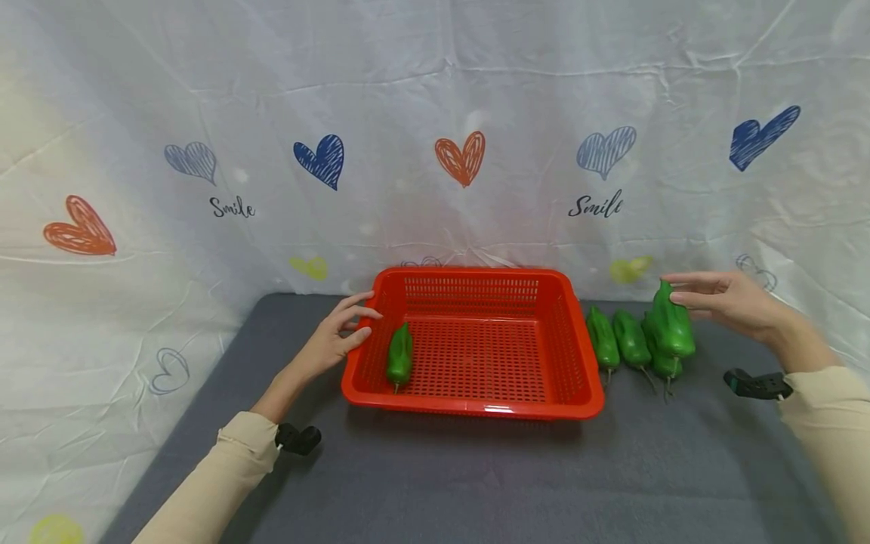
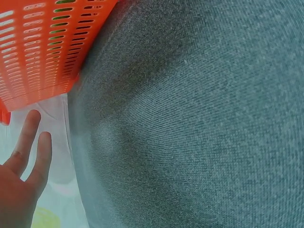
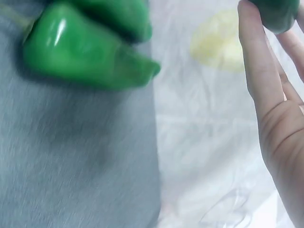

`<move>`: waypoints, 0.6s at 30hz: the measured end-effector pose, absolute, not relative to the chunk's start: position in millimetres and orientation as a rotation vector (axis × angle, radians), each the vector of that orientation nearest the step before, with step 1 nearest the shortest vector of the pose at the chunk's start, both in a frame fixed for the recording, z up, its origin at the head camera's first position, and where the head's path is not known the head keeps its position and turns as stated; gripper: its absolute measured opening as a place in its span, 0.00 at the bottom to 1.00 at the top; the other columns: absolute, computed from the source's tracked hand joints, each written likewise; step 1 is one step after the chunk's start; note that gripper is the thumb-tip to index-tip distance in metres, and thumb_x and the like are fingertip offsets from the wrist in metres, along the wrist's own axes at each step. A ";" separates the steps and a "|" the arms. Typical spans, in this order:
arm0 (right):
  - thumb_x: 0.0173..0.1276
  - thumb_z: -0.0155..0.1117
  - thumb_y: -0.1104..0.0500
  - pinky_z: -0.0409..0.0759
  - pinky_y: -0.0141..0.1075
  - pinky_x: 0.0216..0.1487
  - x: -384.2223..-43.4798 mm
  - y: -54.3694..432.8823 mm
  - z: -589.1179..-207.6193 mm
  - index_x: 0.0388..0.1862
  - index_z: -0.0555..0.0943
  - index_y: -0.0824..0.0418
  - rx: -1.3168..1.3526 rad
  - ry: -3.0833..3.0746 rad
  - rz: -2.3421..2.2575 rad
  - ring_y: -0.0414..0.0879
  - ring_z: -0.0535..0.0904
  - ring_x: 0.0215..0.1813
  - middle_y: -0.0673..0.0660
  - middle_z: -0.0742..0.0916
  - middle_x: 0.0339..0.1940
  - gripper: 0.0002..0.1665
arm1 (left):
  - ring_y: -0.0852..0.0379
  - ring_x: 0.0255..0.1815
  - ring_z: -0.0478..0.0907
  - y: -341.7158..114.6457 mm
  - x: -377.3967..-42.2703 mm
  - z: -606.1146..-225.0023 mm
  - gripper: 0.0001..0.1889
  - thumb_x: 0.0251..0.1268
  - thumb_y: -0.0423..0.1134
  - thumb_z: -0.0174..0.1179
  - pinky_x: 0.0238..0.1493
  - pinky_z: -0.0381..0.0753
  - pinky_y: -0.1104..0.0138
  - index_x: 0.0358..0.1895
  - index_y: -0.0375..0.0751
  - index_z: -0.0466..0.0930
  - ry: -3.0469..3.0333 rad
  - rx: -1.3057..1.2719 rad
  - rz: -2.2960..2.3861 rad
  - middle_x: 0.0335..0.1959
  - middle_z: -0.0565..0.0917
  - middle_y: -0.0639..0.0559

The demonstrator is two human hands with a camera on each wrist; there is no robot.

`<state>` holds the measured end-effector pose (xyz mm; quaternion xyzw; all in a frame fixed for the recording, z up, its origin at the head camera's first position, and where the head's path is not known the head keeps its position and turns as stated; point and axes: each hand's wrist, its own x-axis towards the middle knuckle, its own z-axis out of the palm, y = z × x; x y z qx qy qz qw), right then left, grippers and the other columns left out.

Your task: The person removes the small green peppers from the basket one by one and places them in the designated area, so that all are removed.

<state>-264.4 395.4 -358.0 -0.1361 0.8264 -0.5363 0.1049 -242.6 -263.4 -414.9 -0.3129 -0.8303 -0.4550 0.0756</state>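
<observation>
My right hand (image 1: pixel 730 302) pinches a green pepper (image 1: pixel 671 326) near its narrow tip, thumb on one side and fingers on the other. It hangs over another green pepper (image 1: pixel 664 368), which it partly covers in the head view. To their left, two more green peppers (image 1: pixel 633 340) lie beside the red basket (image 1: pixel 476 409). Inside the basket, one green pepper (image 1: pixel 399 357) lies along the left side. My left hand (image 1: pixel 334 336) is at the basket's left rim with fingers spread and relaxed; in the left wrist view its fingers (image 2: pixel 43 156) show beside the slotted wall.
A grey cloth (image 1: pixel 469 476) covers the table under the basket and peppers. Behind it hangs a white curtain (image 1: pixel 408 91) printed with hearts, close to the basket's far rim. Small black devices (image 1: pixel 297 439) sit on both wrists.
</observation>
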 end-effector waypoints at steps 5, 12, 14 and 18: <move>0.79 0.59 0.64 0.79 0.31 0.51 -262.7 411.1 -366.6 0.73 0.74 0.63 -0.360 2.438 -1.569 0.27 0.75 0.59 0.34 0.79 0.61 0.26 | 0.37 0.71 0.63 -263.0 -241.4 -414.3 0.14 0.73 0.23 0.58 0.55 0.74 0.41 0.58 0.33 0.81 -2.487 -0.942 -1.364 0.75 0.62 0.36; 0.79 0.59 0.64 0.80 0.32 0.50 -264.5 431.3 -380.4 0.74 0.71 0.67 -0.330 2.450 -1.538 0.27 0.76 0.57 0.32 0.79 0.58 0.27 | 0.37 0.72 0.62 -263.7 -241.6 -414.3 0.14 0.73 0.24 0.58 0.55 0.73 0.40 0.58 0.33 0.81 -2.490 -0.933 -1.370 0.75 0.62 0.36; 0.79 0.58 0.65 0.80 0.31 0.50 -265.0 437.6 -385.2 0.75 0.70 0.68 -0.322 2.438 -1.529 0.26 0.76 0.57 0.31 0.79 0.58 0.27 | 0.37 0.71 0.63 -263.7 -242.0 -414.5 0.14 0.73 0.24 0.58 0.55 0.73 0.40 0.58 0.33 0.81 -2.488 -0.936 -1.367 0.75 0.62 0.36; 0.79 0.57 0.67 0.80 0.31 0.50 -266.3 447.9 -395.0 0.74 0.70 0.68 -0.302 2.397 -1.560 0.27 0.78 0.55 0.31 0.79 0.57 0.26 | 0.37 0.71 0.63 -263.6 -242.4 -414.9 0.14 0.73 0.24 0.58 0.54 0.73 0.41 0.58 0.34 0.81 -2.484 -0.946 -1.363 0.75 0.62 0.36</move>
